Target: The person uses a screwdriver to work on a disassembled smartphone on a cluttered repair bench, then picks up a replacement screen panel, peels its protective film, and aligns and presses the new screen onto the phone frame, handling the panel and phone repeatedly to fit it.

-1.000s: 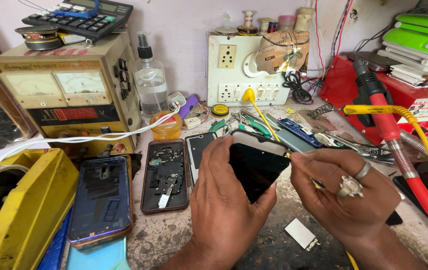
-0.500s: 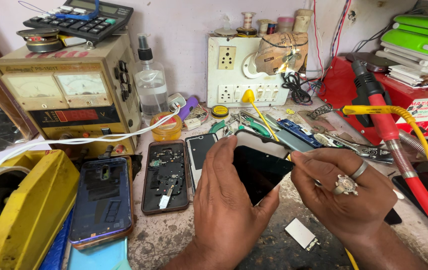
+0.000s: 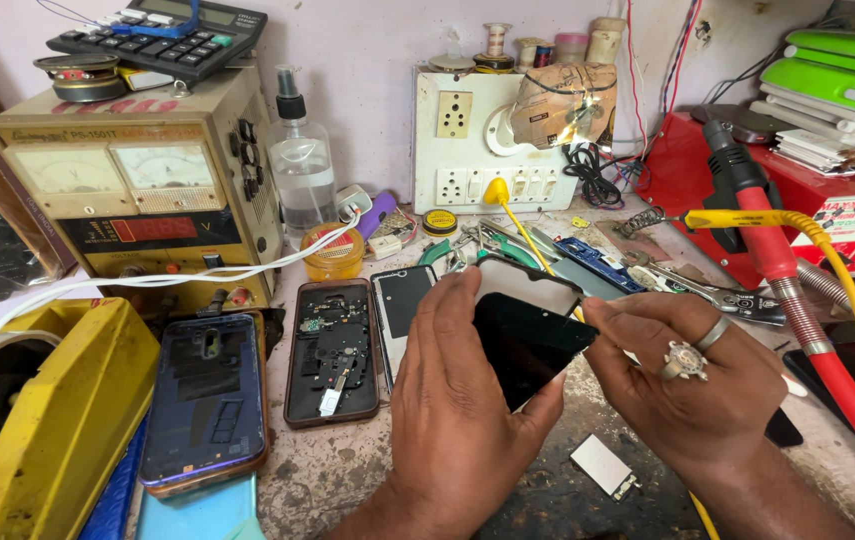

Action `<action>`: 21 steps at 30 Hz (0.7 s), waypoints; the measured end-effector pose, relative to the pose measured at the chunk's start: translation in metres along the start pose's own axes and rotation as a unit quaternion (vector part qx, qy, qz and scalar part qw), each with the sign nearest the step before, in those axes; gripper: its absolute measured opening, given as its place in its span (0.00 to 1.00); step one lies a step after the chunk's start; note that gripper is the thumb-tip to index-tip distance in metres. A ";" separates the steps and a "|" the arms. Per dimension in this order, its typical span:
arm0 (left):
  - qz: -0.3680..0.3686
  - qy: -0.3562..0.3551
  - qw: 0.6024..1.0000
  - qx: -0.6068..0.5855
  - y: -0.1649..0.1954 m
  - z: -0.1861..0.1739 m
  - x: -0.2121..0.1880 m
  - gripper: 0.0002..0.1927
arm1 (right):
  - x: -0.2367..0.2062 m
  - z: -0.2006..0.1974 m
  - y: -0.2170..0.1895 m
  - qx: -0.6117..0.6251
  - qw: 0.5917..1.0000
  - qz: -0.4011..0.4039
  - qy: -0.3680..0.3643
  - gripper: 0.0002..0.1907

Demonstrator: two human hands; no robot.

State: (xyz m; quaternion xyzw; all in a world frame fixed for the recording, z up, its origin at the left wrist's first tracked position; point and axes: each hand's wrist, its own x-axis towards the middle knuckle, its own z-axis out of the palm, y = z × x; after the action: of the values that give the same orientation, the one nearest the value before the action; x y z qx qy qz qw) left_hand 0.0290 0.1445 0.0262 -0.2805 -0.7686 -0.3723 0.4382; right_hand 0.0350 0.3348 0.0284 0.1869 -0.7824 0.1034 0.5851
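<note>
phone screen [image 3: 525, 340], black and tilted, sits between our hands above the workbench [image 3: 347, 470]. our left hand [image 3: 462, 400] clasps its near edge, fingers curled around it; our right hand [image 3: 692, 385] pinches its right side. our palms hide its lower corner.

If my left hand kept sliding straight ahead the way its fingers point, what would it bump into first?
Probably the green-handled pliers lying just beyond the black glossy phone screen that the left hand holds, then the white switch board at the wall; depth is hard to judge.
</note>
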 end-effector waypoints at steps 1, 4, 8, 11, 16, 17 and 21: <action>0.002 0.000 1.000 0.002 -0.001 -0.001 -0.001 0.52 | -0.001 0.001 -0.001 -0.003 1.000 0.000 -0.001 0.12; -0.005 -0.002 1.000 -0.007 -0.002 0.000 -0.002 0.51 | -0.001 0.004 -0.003 0.005 1.000 0.026 -0.002 0.12; -0.006 -0.001 1.000 -0.002 -0.002 0.000 -0.002 0.51 | -0.001 0.003 -0.005 0.022 0.999 0.050 -0.002 0.13; -0.002 0.000 1.000 -0.002 0.000 0.002 -0.002 0.51 | 0.001 -0.001 -0.002 0.029 0.998 0.050 -0.004 0.12; -0.001 -0.003 1.000 -0.005 0.001 0.005 -0.002 0.50 | 0.006 -0.004 0.000 0.050 0.997 0.050 -0.011 0.11; 0.000 -0.004 1.000 -0.004 0.001 0.005 -0.002 0.51 | 0.007 -0.005 -0.001 0.043 0.998 0.044 -0.014 0.11; 0.005 -0.005 1.000 0.000 0.000 0.005 -0.002 0.51 | 0.015 -0.009 0.000 0.026 0.998 0.031 -0.045 0.11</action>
State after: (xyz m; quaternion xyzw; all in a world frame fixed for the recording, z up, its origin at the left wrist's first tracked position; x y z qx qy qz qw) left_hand 0.0276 0.1485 0.0229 -0.2860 -0.7694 -0.3687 0.4361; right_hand 0.0395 0.3356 0.0455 0.1825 -0.8102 0.1336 0.5407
